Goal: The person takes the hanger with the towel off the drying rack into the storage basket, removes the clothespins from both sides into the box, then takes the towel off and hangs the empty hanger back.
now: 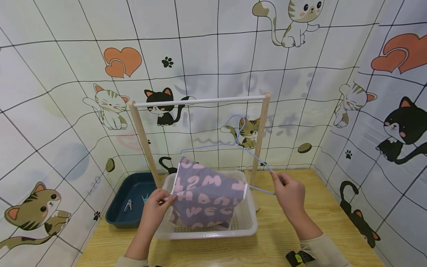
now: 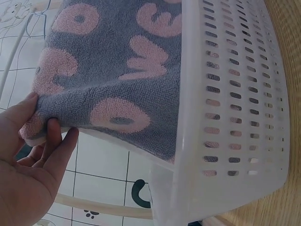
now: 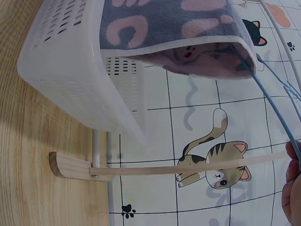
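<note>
A grey-purple towel with pink letters (image 1: 207, 196) hangs folded over the lower bar of a thin blue clothes hanger (image 1: 257, 158), partly inside a white perforated basket (image 1: 245, 230). My left hand (image 1: 155, 205) pinches the towel at its left side; in the left wrist view, the thumb and fingers of that hand (image 2: 28, 160) have the towel's edge (image 2: 51, 70) between them. With my right hand (image 1: 291, 194) I grip the right end of the hanger. The right wrist view has the hanger bar (image 3: 270, 100) running out from the towel fold, and only part of the right hand (image 3: 294, 193).
Behind the basket stands a wooden rack with a white crossbar (image 1: 203, 101). To the left sits a dark blue tray (image 1: 115, 222) with clothespins (image 1: 128, 205) inside. All of it stands on a wood-grain table (image 1: 283, 237) against a cat-patterned wall.
</note>
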### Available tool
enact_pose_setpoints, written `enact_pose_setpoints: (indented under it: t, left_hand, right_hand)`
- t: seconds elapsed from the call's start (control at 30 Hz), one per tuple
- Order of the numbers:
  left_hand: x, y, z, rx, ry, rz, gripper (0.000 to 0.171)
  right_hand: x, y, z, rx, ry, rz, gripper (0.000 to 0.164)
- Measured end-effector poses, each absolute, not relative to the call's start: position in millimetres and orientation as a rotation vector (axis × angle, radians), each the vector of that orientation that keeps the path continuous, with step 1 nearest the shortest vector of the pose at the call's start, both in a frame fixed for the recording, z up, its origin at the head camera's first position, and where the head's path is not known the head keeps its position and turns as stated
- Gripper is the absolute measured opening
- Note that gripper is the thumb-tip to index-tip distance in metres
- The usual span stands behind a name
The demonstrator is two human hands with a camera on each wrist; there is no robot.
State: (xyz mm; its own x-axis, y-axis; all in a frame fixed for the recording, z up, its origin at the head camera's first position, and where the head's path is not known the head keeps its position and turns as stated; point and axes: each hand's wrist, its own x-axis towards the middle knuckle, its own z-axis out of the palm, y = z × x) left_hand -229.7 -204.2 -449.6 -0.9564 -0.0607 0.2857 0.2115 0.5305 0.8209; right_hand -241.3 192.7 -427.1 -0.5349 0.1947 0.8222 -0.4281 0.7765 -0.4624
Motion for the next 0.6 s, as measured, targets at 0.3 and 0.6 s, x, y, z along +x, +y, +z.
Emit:
enact_pose_setpoints:
  t: [0.3, 0.6]
  left_hand:
    - [-230.3, -205.0, -450.6, -0.167, -2.416, -1.431, 0.016]
    - [-229.8, -203.9, -449.8, -0.095, -2.426, -1.437, 0.020]
  right_hand:
    - [-241.9, 197.2, -427.4, 0.154, -1.983, 0.817, 0.021]
    - [-242.2, 199.2, -426.6, 0.110, -1.995, 0.853, 0.023]
